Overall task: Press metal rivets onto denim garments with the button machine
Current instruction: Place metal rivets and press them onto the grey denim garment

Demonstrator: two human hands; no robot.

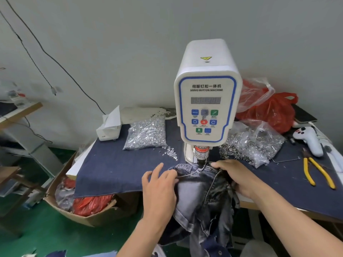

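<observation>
A white servo button machine (207, 93) stands at the middle of the table, its dark press head (201, 160) pointing down. Under the head lies the waistband of a washed denim garment (200, 188), which hangs over the table's front edge. My left hand (159, 184) rests on the denim's left side with fingers spread and fairly straight. My right hand (233, 175) grips the denim's right side, thumb on top near the press head. A clear bag of silver rivets (146, 134) lies left of the machine; a bag of ring-shaped metal parts (250, 143) lies right of it.
Dark blue cloth (115, 167) covers the table. A white box (109, 127) sits back left, a red plastic bag (272, 110) back right. Yellow-handled pliers (317, 173) and a white handheld device (310, 138) lie at the right. A cardboard box (74, 210) of bags stands on the green floor.
</observation>
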